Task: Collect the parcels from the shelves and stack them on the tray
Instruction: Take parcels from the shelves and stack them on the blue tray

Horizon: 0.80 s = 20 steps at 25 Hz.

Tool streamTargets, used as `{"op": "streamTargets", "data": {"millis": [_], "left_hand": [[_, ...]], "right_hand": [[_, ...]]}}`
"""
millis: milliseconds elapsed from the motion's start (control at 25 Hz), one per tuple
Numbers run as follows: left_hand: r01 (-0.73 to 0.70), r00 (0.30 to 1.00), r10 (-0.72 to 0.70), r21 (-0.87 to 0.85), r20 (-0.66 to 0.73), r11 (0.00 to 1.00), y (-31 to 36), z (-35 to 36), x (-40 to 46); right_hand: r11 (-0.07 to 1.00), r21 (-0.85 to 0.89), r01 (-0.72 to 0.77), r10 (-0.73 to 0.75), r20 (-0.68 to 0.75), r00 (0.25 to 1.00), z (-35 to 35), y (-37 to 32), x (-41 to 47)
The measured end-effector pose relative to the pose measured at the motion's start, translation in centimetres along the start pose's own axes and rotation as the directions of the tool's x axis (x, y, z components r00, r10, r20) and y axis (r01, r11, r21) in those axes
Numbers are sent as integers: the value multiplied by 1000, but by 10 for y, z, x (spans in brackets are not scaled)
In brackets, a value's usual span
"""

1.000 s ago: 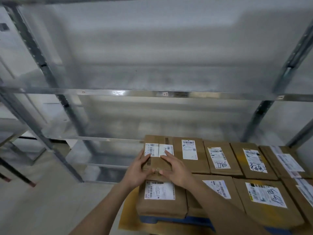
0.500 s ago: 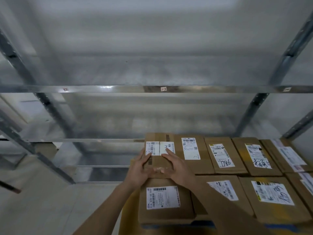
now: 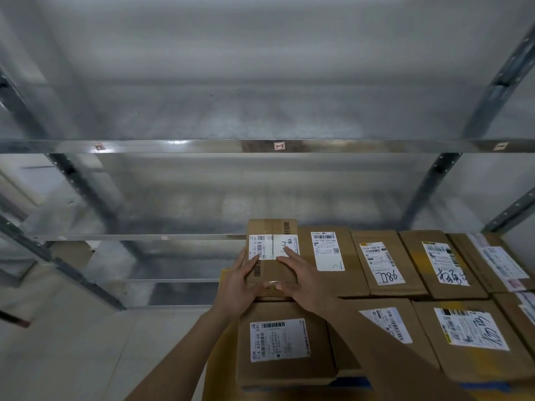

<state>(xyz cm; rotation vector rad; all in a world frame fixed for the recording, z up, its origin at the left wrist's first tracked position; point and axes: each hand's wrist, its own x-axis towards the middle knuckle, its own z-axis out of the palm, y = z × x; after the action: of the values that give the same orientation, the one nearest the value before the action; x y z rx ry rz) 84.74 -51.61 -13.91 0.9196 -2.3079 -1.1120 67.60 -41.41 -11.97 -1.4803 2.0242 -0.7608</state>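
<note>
Parcel [image 3: 272, 250] between left hand [image 3: 240, 285], right hand [image 3: 304, 280], atop stacked parcels [image 3: 385, 259]

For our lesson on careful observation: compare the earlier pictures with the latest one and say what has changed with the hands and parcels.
Almost nothing. Both hands, left hand and right hand, still hold the small parcel at the back-left corner of the stack, and it has not visibly shifted. Only the camera's view moved a little. The other parcels and the metal shelves stayed as they were.
</note>
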Motion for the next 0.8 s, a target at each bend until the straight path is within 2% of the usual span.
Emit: {"op": "streamTargets", "data": {"millis": [280,560,800], "left_hand": [[13,1000,-13,57,-6,998,-1,4,-1],[53,998,-54,39,35,998,9,1,-4],[98,995,-93,190,-36,977,38,-15,-3]], "right_hand": [[999,-51,-10,11,19,1000,-4,3,0],[999,-54,0,3,55,998,-8,4,-4],[994,-110,15,-13,13,1000,-44,-7,-21]]}}
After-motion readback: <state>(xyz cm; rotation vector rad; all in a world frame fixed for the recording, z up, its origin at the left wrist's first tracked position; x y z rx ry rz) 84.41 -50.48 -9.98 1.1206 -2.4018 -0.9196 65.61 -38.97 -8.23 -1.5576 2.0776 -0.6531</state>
